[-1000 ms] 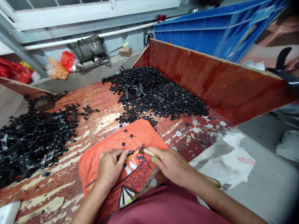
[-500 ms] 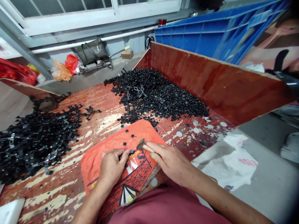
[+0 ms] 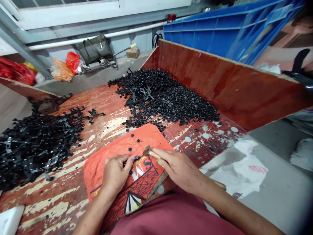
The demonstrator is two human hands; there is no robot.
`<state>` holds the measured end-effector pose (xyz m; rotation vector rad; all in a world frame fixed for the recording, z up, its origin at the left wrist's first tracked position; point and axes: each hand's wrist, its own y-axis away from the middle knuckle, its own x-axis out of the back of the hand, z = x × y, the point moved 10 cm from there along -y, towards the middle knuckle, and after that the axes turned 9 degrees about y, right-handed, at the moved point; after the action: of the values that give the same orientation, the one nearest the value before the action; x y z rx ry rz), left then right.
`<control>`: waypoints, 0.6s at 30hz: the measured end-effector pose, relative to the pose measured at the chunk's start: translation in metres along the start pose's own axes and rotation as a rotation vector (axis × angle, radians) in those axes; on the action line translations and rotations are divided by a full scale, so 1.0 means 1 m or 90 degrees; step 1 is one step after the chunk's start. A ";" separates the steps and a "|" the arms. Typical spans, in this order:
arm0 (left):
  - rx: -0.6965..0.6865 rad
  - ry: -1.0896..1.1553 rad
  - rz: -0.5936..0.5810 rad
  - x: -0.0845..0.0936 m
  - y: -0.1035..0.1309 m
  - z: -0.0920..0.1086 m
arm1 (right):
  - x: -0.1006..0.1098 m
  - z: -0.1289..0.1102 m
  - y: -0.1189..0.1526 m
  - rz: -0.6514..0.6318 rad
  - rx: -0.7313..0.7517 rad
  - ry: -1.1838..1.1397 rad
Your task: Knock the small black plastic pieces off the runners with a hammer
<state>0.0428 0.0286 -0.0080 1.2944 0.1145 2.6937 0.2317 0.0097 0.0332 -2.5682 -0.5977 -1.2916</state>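
An orange printed cloth [image 3: 151, 135] lies on the worn red table, with several small black pieces on it. My left hand [image 3: 116, 171] rests on the cloth, thumb and fingers pinched on a small black part [image 3: 125, 163] that they mostly cover. Another black piece [image 3: 137, 158] sits just beyond my left thumb tip. My right hand [image 3: 178, 166] is closed around a light-coloured handle; its short dark blade [image 3: 146, 150] points left over the cloth, a little right of that piece.
Heaps of black parts lie at the left [image 3: 39, 143] and back centre [image 3: 156, 94]. A red wooden board [image 3: 220, 78] borders the right, with a blue crate [image 3: 200, 39] behind. White sheeting [image 3: 234, 169] lies at the right, a white block [image 3: 11, 218] at the lower left.
The view has shifted slightly, moving the background a little upward. Both hands keep nearly the same places and grips over the cloth.
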 end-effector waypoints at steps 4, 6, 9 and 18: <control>-0.012 -0.020 0.011 0.002 0.001 0.004 | -0.005 -0.015 -0.003 -0.001 0.032 0.028; -0.020 -0.023 0.011 0.003 0.003 0.005 | -0.013 -0.018 -0.004 -0.023 0.029 0.083; -0.043 0.016 -0.020 0.002 0.005 0.009 | -0.022 -0.017 -0.007 -0.040 0.017 0.123; -0.013 0.010 -0.041 -0.002 0.001 0.007 | 0.003 -0.021 -0.009 0.011 0.052 0.025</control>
<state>0.0495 0.0273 -0.0048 1.2427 0.1280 2.6438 0.2138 0.0106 0.0480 -2.4712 -0.6058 -1.2828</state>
